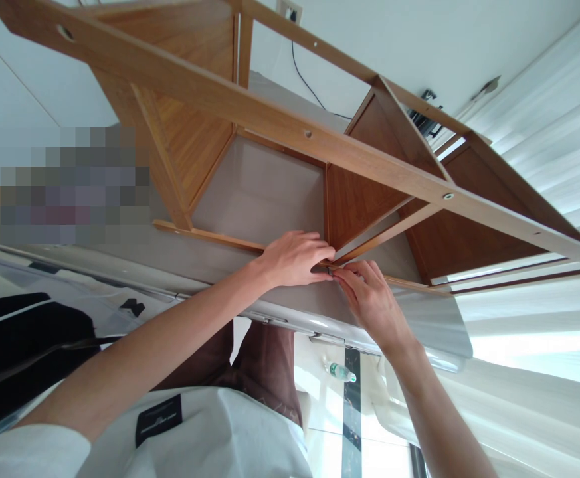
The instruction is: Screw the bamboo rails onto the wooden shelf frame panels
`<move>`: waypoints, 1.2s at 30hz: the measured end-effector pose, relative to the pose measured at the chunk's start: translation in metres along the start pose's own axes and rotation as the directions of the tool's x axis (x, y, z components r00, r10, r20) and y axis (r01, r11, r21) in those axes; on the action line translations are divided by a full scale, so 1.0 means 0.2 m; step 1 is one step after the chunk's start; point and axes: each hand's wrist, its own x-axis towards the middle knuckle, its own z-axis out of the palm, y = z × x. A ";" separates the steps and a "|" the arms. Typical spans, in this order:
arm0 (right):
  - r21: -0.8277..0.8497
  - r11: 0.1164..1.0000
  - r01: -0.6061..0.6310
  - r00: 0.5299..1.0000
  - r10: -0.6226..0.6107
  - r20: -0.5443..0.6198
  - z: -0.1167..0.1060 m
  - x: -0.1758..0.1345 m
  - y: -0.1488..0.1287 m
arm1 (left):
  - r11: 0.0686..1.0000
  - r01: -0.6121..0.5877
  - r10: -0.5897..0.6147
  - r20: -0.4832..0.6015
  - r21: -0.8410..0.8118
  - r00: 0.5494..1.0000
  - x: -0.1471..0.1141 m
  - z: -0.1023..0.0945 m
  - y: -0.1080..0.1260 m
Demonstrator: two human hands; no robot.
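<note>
A brown wooden furniture frame [264,109] with slanted panels rests on a grey table top [264,192]. My left hand [297,257] is closed around its low near rail [220,238], by the joint where a slanted crosspiece [389,232] meets it. Close against those fingertips, my right hand [372,295] pinches at the same joint. A small dark piece [328,270] shows at its fingertips, too small to name. The fingers partly hide the joint itself.
A screw head [448,196] sits in the upper rail. Behind the frame, a black cable [309,86] runs down from a wall socket [290,12]. A plastic bottle [340,372] lies on the floor below the table. White curtains [543,199] hang at the right.
</note>
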 end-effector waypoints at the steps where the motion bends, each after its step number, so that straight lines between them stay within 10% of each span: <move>1: 0.010 1.000 -0.004 1.000 0.004 0.004 0.00 0.00 0.00 | 1.000 0.002 -0.002 0.001 0.000 1.000 0.00 0.00 0.00; 36: -0.020 1.000 -0.008 1.000 0.009 0.015 -0.01 0.03 -0.02 | 1.000 0.012 -0.012 0.027 -0.027 1.000 0.00 -0.01 -0.01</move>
